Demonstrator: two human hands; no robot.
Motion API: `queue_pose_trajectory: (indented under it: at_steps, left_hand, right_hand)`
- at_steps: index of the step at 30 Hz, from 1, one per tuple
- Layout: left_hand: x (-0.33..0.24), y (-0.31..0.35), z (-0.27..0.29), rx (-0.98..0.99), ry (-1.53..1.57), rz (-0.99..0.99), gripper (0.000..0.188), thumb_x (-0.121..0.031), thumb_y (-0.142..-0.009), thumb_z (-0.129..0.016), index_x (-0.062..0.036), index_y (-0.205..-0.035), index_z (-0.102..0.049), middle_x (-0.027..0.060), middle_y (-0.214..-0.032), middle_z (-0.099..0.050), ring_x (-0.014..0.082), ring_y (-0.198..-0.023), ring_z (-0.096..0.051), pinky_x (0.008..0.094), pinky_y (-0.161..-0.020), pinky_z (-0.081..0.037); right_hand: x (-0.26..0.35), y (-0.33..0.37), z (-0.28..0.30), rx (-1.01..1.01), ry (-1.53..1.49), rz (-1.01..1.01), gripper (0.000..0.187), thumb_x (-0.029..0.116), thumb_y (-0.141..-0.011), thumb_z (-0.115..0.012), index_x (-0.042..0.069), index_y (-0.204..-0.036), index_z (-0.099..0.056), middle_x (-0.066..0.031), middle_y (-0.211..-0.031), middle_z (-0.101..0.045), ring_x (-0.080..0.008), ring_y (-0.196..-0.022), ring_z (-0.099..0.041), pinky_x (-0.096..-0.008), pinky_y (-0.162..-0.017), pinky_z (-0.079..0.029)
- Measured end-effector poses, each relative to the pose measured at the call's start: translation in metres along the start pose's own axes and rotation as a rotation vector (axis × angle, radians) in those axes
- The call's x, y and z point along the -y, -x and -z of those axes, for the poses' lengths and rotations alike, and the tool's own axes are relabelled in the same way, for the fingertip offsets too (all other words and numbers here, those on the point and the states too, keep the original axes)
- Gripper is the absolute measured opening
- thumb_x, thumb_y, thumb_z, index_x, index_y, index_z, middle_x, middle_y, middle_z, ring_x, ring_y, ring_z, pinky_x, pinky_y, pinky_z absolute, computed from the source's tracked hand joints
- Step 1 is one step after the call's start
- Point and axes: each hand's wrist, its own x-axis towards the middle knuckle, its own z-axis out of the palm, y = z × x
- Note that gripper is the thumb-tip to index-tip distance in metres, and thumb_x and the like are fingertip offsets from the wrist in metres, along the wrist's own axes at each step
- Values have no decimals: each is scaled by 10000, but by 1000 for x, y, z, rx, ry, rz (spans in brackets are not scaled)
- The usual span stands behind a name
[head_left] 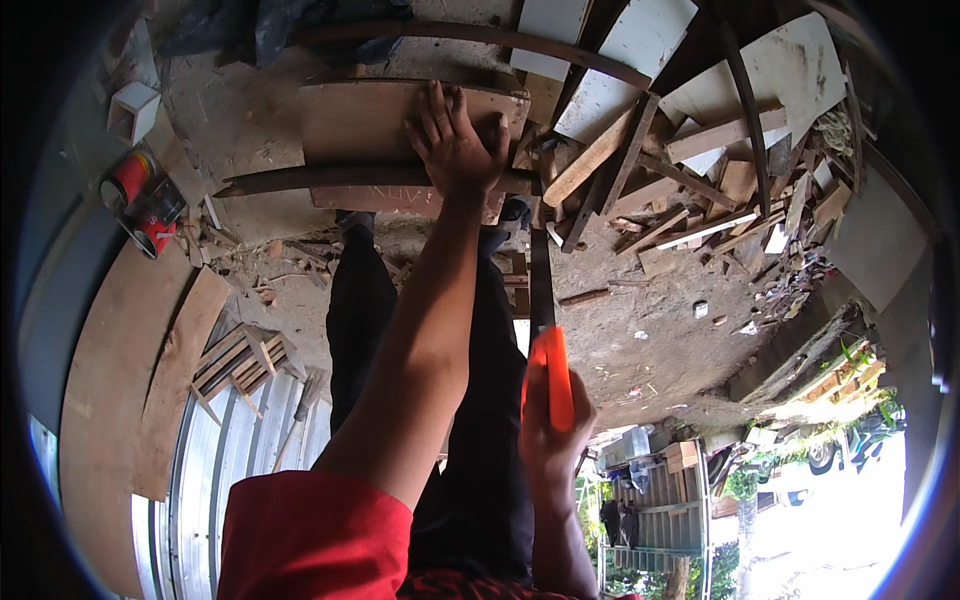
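My left hand (458, 142) lies flat with its fingers stretched out on a brown wooden board (360, 120). Its wrist passes over a long dark wood strip (290, 181) that runs across the board. Closed around the orange handle of a handsaw (549, 375) is my right hand (556, 432). The dark saw blade points away from me, and its far part is beside the right end of the strip. Whether the teeth touch the wood I cannot tell. My legs (362, 290) in dark trousers stand below the board.
Loose wood offcuts (700, 215) and pale panels (630, 65) are heaped at the right and far right. Red cans (135, 180) stand at the left, near leaning plywood (125, 330) and corrugated metal sheet (230, 450). A slatted wooden piece (240, 360) lies beside the sheet.
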Motion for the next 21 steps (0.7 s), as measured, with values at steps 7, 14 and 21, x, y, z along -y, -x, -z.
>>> queue_pose_trajectory:
  at_steps: [7, 14, 21]
  left_hand:
    - [3, -1, -2, 4, -25, -10, 816, -550, -845, -580, -81, -1469, -342, 144, -1611, -215, 348, -1502, -170, 628, -1181, -119]
    - [-3, -5, -3, -14, -47, -17, 763, -550, -861, -566, -67, -1430, -408, 157, -1605, -225, 354, -1489, -206, 630, -1171, -140]
    - [2, 2, -3, -27, -26, -32, 778, -546, -865, -562, -62, -1446, -379, 173, -1595, -241, 356, -1493, -195, 627, -1175, -132]
  right_hand:
    - [-3, 10, -4, -38, 13, 114, 138, 139, -935, -663, 11, -926, -613, -152, -666, -618, -325, -549, -659, -394, -473, -497]
    - [-8, -39, -42, 8, -28, 7, 156, 121, -936, -668, -30, -972, -665, -146, -678, -624, -240, -551, -620, -337, -495, -459]
    - [-14, -31, -28, 4, -109, 10, 131, 92, -929, -667, -37, -915, -650, -130, -636, -593, -213, -520, -586, -343, -475, -434]
